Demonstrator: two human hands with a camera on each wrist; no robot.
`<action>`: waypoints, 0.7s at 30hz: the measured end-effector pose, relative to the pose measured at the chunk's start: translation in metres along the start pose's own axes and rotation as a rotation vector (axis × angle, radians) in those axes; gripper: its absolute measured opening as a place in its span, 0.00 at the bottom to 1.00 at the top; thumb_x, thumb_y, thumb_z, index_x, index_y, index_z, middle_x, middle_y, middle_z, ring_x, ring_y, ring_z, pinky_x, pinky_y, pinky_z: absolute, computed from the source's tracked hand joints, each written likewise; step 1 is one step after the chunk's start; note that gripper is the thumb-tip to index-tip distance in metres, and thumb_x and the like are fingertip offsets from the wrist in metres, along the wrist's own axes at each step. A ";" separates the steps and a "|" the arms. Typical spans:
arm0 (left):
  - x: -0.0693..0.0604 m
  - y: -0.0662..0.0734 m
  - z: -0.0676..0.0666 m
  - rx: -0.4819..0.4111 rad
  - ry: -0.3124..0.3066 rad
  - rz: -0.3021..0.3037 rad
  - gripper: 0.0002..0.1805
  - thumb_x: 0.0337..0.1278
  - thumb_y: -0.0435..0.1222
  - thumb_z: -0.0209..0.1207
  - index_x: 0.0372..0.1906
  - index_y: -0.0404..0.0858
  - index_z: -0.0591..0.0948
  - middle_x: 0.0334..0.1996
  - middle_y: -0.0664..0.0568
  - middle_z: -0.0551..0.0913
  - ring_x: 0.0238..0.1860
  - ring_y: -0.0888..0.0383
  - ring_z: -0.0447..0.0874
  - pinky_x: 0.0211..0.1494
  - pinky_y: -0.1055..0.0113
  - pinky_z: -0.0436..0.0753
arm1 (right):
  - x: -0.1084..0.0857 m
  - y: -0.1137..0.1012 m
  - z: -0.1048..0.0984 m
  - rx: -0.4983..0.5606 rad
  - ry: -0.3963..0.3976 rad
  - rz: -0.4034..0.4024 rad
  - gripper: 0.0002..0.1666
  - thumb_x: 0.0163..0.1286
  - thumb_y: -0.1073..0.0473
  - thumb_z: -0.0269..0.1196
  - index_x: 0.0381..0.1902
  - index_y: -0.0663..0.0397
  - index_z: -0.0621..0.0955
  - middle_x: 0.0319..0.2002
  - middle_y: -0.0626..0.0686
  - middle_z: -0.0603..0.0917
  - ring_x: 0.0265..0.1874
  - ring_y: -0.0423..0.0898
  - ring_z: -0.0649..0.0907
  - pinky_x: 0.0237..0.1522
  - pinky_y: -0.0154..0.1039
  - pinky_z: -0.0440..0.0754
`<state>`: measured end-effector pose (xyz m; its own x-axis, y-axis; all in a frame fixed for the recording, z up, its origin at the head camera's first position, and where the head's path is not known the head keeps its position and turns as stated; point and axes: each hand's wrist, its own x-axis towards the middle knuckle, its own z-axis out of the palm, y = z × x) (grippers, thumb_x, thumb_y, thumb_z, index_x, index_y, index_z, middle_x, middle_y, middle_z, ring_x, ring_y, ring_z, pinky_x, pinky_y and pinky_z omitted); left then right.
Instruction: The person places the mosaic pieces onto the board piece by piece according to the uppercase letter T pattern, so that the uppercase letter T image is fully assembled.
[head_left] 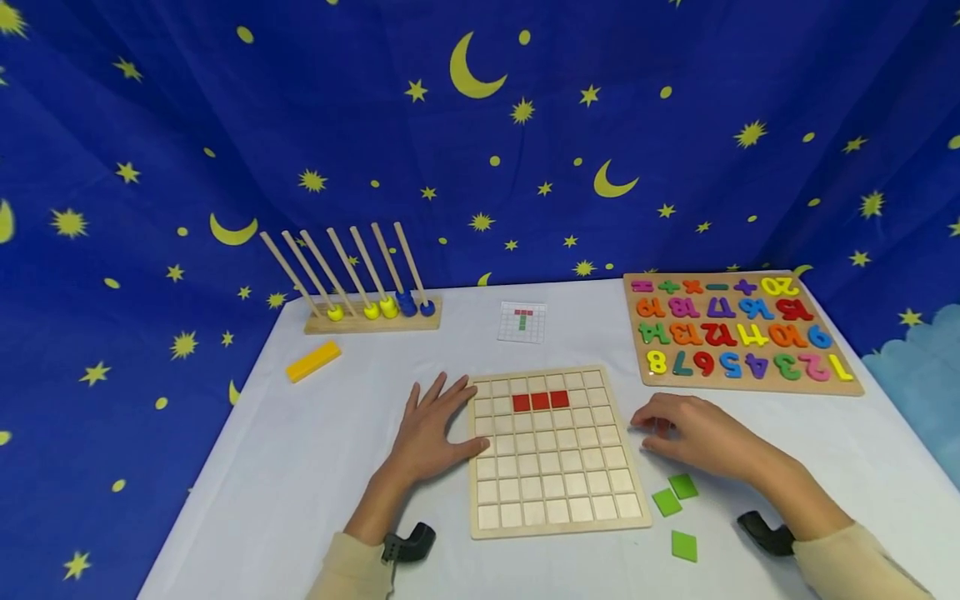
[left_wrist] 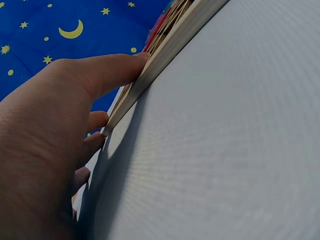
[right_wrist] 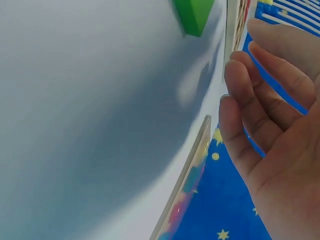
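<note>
A wooden grid board [head_left: 558,533] lies on the white table, with three red square tiles [head_left: 540,401] in a row in its second row. My left hand [head_left: 431,437] is spread at the board's left edge, its thumb and forefinger touching the rim. To the right of the board hovers my right hand [head_left: 693,429], fingers loosely bent; the right wrist view shows nothing in them. Below that hand, several loose green tiles lie on the table, among them one green tile [head_left: 684,546] nearest the front. Behind the board lies a small pattern card [head_left: 522,323] showing a red and green T.
A wooden peg stand [head_left: 375,321] with yellow and blue beads stands at the back left. In front of it lies a yellow-orange bar [head_left: 313,362]. A number puzzle board [head_left: 742,385] rests at the back right, and a blue starry curtain [head_left: 390,133] hangs behind the table.
</note>
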<state>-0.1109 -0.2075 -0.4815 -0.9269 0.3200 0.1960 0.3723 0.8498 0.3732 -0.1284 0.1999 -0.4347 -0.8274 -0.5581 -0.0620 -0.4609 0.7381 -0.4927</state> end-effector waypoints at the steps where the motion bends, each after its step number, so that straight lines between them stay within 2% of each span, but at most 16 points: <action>1: 0.000 0.000 0.000 0.000 0.000 0.000 0.47 0.46 0.69 0.58 0.70 0.50 0.68 0.72 0.58 0.61 0.74 0.48 0.48 0.71 0.42 0.38 | -0.003 0.001 -0.001 -0.002 -0.004 0.010 0.15 0.59 0.51 0.71 0.44 0.40 0.84 0.33 0.34 0.78 0.31 0.37 0.76 0.35 0.34 0.77; 15: 0.001 -0.001 0.000 0.004 -0.008 -0.008 0.47 0.45 0.70 0.57 0.70 0.51 0.68 0.72 0.59 0.61 0.74 0.50 0.46 0.72 0.43 0.38 | -0.040 0.009 0.000 0.026 -0.081 0.080 0.16 0.57 0.46 0.71 0.45 0.37 0.84 0.33 0.33 0.77 0.31 0.34 0.75 0.34 0.34 0.76; 21: 0.001 0.000 0.000 0.005 -0.022 -0.014 0.47 0.46 0.70 0.56 0.71 0.51 0.67 0.72 0.59 0.61 0.74 0.50 0.46 0.72 0.43 0.38 | -0.050 0.012 0.002 0.027 -0.139 0.131 0.21 0.53 0.39 0.71 0.45 0.34 0.83 0.34 0.32 0.76 0.32 0.34 0.74 0.33 0.33 0.75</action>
<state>-0.1119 -0.2072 -0.4818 -0.9329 0.3170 0.1707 0.3589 0.8565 0.3709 -0.0918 0.2356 -0.4392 -0.8264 -0.5067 -0.2456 -0.3420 0.7982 -0.4958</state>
